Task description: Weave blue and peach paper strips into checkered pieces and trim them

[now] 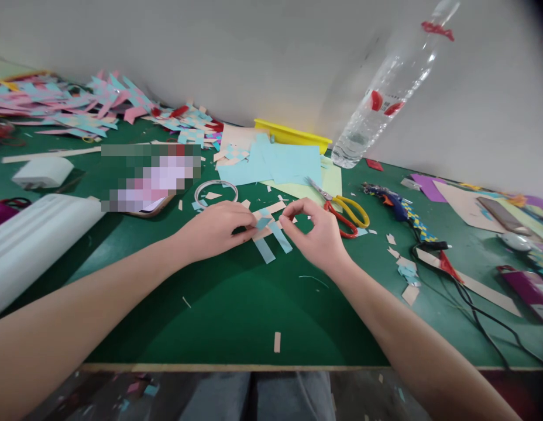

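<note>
Centrally, on green worktop (236, 316), left hand (216, 229) presses down on woven paper strips (268, 231), blue and peach, fingers closed on strip ends. Right hand (318, 234) just beside, thumb and forefinger grip pinching peach strip end. Scissors (344, 210) near right hand. Clear bottle (385, 93) behind, by wall; blue paper sheets (275, 164) beyond strips.

A pixelated patch (151, 177) at ten o'clock hides whatever lies on the flat object there. The bottle (388, 93) at one o'clock is smeared, its label unreadable. The left hand (216, 229) covers the near ends of the paper strips (269, 231), so how they cross underneath cannot be told. The white roll (32, 245) runs off the left edge. The purple objects (528, 289) at three o'clock are cut off.
</note>
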The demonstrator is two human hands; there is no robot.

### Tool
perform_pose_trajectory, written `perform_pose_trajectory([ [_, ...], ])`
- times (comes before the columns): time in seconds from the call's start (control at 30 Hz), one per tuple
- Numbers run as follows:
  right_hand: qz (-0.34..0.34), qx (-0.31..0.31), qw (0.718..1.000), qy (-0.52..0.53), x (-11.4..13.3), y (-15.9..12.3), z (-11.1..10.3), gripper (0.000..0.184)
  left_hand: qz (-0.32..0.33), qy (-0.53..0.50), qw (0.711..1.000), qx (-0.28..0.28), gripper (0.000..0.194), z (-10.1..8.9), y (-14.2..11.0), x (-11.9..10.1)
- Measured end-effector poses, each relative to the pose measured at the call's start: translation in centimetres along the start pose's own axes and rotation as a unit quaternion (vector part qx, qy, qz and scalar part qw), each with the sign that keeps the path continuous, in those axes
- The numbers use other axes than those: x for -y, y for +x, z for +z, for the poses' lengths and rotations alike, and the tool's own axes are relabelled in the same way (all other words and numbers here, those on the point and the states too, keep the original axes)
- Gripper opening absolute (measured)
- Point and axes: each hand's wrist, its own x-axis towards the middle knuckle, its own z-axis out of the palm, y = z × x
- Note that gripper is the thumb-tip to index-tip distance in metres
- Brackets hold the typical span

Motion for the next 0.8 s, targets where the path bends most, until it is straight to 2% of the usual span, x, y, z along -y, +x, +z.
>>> perform_pose_trajectory([
  [0.23, -0.003, 0.047, 0.999, 0.009, -0.46, 0.19, 0.04, 0.002, -0.020, -0.018, 1.000, -0.003, 0.022, 0.26, -0.12, 0.38],
  [0.4, 0.035, 0.069, 0.997, 0.019, -0.73, 0.05, 0.07, 0.007, -0.034, -0.029, 0.999, -0.011, 0.022, 0.36, -0.24, 0.45],
  [0.6, 0.067, 0.070, 0.994, 0.052, -0.52, 0.12, 0.21, 0.010, -0.034, -0.023, 0.999, -0.003, 0.023, 0.25, -0.12, 0.25],
  [0.8, 0.067, 0.075, 0.993, 0.069, -0.56, 0.09, 0.31, 0.010, -0.033, -0.020, 0.999, -0.003, 0.023, 0.31, -0.10, 0.38],
])
